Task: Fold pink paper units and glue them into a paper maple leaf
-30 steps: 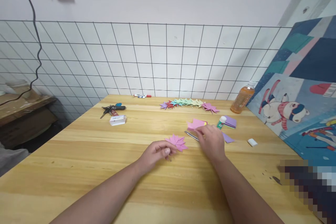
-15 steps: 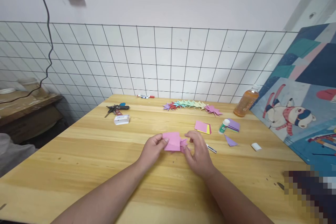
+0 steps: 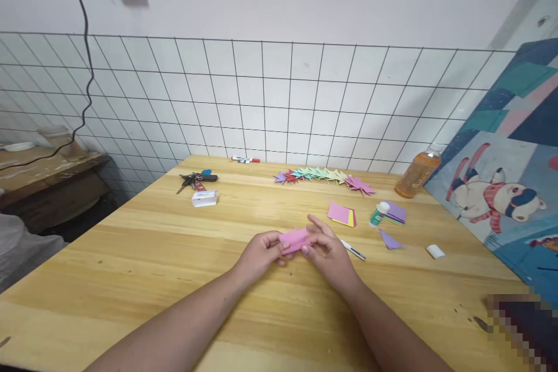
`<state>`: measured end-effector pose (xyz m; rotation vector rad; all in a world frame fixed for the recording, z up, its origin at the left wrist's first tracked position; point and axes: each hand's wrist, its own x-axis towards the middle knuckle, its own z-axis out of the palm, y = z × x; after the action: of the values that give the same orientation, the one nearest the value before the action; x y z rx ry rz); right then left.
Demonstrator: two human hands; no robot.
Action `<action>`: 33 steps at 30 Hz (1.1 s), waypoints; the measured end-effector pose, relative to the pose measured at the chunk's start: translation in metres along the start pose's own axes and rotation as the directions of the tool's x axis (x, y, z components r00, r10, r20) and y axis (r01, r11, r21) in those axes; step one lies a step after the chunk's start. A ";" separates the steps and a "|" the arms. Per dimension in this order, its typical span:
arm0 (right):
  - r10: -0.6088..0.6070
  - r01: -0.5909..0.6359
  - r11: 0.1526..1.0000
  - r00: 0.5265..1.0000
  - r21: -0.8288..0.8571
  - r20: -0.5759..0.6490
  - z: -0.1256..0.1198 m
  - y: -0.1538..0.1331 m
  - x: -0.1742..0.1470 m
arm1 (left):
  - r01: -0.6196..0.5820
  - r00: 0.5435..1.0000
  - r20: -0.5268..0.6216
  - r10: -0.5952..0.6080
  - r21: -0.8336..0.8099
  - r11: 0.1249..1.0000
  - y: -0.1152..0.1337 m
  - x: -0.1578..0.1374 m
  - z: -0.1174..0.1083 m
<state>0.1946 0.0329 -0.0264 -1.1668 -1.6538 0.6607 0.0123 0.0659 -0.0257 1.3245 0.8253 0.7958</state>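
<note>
A pink sheet of paper is held between my two hands, tilted above the wooden table. My left hand pinches its left end with the thumb on top. On the right end, my right hand grips with thumb and fingers, one finger raised. Small pink points stick up behind the sheet, mostly hidden by it. Just right of my right hand lies a pen. Beyond it are pink and yellow paper squares and a purple paper triangle.
A row of folded paper pieces in several colours lies near the tiled wall. On the right stand a glue stick, purple paper squares, an eraser and a bottle. Keys, a small white box and a marker lie left.
The pink sheet has gone from facing me flat to tilted and narrower. My right hand has closed onto its right end. The camera view has shifted slightly.
</note>
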 end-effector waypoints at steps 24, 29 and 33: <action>0.507 -0.517 0.751 0.850 0.410 0.143 0.003 0.001 0.003 | -0.117 0.991 -0.020 0.131 0.332 0.936 -0.008 -0.003 0.005; 0.508 -0.512 0.776 0.853 0.367 0.116 0.002 -0.003 0.003 | -0.100 0.994 -0.018 0.111 0.311 0.945 -0.011 -0.002 0.003; 0.467 -0.478 0.819 0.877 0.317 0.116 0.005 -0.004 0.001 | -0.119 0.992 0.006 0.126 0.353 0.928 -0.005 -0.006 0.005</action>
<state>0.1886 0.0331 -0.0243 -1.3216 -1.2043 1.2343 0.0141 0.0579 -0.0303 1.7039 0.9359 0.7805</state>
